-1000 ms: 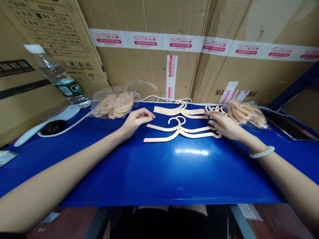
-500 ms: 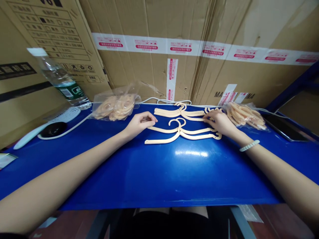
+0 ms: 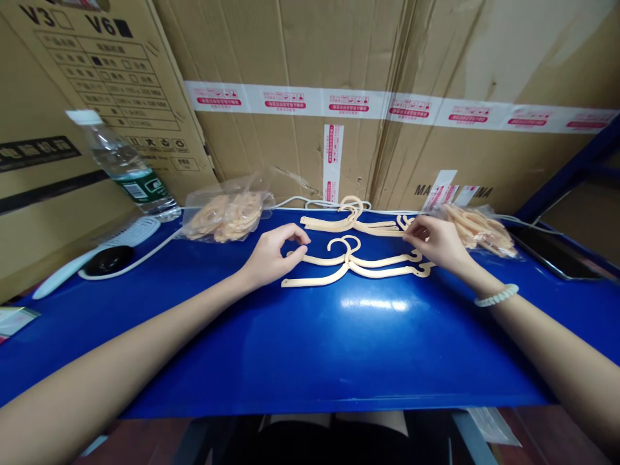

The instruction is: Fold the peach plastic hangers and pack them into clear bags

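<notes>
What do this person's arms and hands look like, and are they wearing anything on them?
Both arms are bare right up to the picture's edge: no sleeves, no gloves. The right hand has a bracelet of small pale beads around the wrist. The left hand and its wrist carry nothing: no watch or ring shows. Nails are too small to judge.

Bright, even light falls from overhead — a white glare patch sits on the glossy blue surface (image 3: 372, 303) below the hangers. Shadows are faint and short. Wide-angle distortion bends the cardboard boxes (image 3: 300, 58) and stretches the forearms at the edges — the centre stays sharp.
</notes>
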`<state>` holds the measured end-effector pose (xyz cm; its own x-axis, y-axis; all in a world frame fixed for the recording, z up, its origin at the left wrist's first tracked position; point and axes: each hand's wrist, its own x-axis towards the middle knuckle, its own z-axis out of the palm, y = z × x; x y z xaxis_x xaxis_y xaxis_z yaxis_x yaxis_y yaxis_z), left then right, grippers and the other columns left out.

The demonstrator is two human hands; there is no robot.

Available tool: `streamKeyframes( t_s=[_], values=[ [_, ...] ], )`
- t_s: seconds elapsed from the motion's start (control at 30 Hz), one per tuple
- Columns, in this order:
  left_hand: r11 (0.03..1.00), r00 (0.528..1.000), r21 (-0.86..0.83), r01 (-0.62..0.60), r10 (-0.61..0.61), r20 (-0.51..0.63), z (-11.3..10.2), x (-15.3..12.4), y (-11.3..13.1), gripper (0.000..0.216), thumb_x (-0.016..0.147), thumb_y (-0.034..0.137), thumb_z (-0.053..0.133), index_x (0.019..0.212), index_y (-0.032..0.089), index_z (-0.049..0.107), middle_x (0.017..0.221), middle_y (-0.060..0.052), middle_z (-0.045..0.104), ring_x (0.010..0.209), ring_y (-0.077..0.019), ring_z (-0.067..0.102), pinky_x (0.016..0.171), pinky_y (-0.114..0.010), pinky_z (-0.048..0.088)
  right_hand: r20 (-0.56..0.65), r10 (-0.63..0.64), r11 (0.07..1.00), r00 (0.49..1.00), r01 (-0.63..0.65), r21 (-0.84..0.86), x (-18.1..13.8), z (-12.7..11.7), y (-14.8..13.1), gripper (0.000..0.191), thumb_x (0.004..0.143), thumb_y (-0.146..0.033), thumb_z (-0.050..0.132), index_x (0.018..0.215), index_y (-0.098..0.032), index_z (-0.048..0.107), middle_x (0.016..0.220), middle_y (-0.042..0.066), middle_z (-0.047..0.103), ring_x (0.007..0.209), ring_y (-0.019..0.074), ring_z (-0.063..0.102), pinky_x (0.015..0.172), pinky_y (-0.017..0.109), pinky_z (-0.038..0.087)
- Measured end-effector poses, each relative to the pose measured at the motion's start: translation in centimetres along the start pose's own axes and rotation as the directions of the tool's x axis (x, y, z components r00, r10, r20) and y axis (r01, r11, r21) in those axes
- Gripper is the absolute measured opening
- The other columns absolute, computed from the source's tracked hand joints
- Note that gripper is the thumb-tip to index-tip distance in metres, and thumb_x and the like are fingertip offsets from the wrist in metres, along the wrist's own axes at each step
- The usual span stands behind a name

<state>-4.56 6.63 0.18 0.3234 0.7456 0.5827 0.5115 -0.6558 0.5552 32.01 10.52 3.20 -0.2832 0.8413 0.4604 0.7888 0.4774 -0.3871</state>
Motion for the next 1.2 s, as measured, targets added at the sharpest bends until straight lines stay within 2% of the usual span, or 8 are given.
streamKeyframes(
  t_s=[0.23,0.4,0.57,0.73,0.8,0.9,1.0,1.2],
  values=[
    [0.977,0.98,0.176,-0.118,0.144,-0.14,-0.8,0.3,1.3,0.016,0.089,0.02,0.058,0.105,0.018,0.06,0.11,-0.01,0.068,0.106,-0.0246,0.064,0.093,-0.041,0.052,-0.087,0.188,0.911,0.978,-0.141,0.387,-0.8,-1.1,-0.8,0.034,0.068,-0.048,0.083,0.069,-0.024,0.06,0.073,0.006,0.072,0.07,0.0261,0.072,0.067,0.04,0.06],
    [0.956,0.961,0.261,-0.132,0.188,-0.202,-0.5,0.2,2.3,0.038,0.095,0.022,0.057,0.131,0.014,0.053,0.137,-0.017,0.057,0.132,-0.0284,0.052,0.112,-0.048,0.041,-0.059,0.155,0.87,0.986,-0.108,0.481,-1.6,-1.3,-2.7,0.034,0.065,-0.046,0.087,0.066,-0.022,0.064,0.071,0.004,0.07,0.064,0.0205,0.066,0.059,0.034,0.055],
    [0.972,0.99,0.197,-0.127,0.138,-0.042,0.6,-0.5,2.0,0.03,0.101,0.022,0.049,0.129,0.017,0.058,0.117,-0.011,0.068,0.108,-0.0243,0.065,0.094,-0.039,0.051,0.008,0.071,0.874,0.997,-0.066,0.481,-2.3,-0.4,-4.7,0.033,0.07,-0.046,0.085,0.065,-0.021,0.065,0.07,0.003,0.067,0.064,0.0179,0.063,0.062,0.032,0.054],
    [0.994,0.999,0.101,-0.043,0.046,-0.028,1.3,-0.8,1.4,0.023,0.102,0.021,0.047,0.113,0.016,0.067,0.1,-0.008,0.071,0.092,-0.0206,0.067,0.081,-0.031,0.051,0.07,0.035,0.852,0.997,-0.066,0.519,-1.9,-1.7,-3.6,0.027,0.079,-0.046,0.078,0.083,-0.023,0.065,0.082,0.004,0.072,0.076,0.0205,0.068,0.064,0.031,0.054],
    [0.997,0.999,0.078,-0.012,0.015,-0.038,1.4,-0.8,1.1,0.022,0.101,0.023,0.049,0.11,0.016,0.068,0.101,-0.007,0.071,0.092,-0.0208,0.067,0.082,-0.031,0.051,-0.018,0.063,0.9,0.998,-0.049,0.432,-1.5,-2.7,-2.0,0.023,0.085,-0.045,0.071,0.092,-0.024,0.066,0.088,0.005,0.073,0.079,0.022,0.069,0.066,0.033,0.055],
    [0.999,0.999,0.047,0.0,0.002,-0.038,1.6,-1.0,0.6,0.022,0.101,0.026,0.051,0.109,0.017,0.069,0.103,-0.007,0.072,0.096,-0.0216,0.068,0.086,-0.032,0.051,-0.108,-0.006,0.999,0.994,0.011,0.042,-1.0,-3.7,1.0,0.016,0.088,-0.037,0.065,0.091,-0.022,0.071,0.088,0.008,0.074,0.077,0.024,0.067,0.071,0.039,0.054],
    [0.999,1.0,0.035,0.009,-0.008,-0.03,2.0,-1.2,0.2,0.023,0.102,0.028,0.051,0.111,0.017,0.069,0.106,-0.008,0.072,0.099,-0.0225,0.068,0.088,-0.034,0.052,-0.023,-0.103,0.972,0.994,0.095,-0.217,-0.9,-3.5,3.5,0.017,0.088,-0.027,0.06,0.093,-0.019,0.074,0.089,0.01,0.075,0.08,0.0273,0.067,0.076,0.043,0.053],
    [0.999,0.999,0.04,0.011,-0.009,-0.042,2.4,-1.4,0.6,0.024,0.102,0.028,0.05,0.111,0.016,0.069,0.106,-0.009,0.072,0.098,-0.0228,0.068,0.088,-0.036,0.052,0.186,-0.24,0.878,0.953,0.295,-0.377,-0.4,-1.6,4.5,0.027,0.09,-0.022,0.057,0.106,-0.015,0.077,0.104,0.015,0.075,0.097,0.0346,0.061,0.086,0.05,0.051]
  ],
)
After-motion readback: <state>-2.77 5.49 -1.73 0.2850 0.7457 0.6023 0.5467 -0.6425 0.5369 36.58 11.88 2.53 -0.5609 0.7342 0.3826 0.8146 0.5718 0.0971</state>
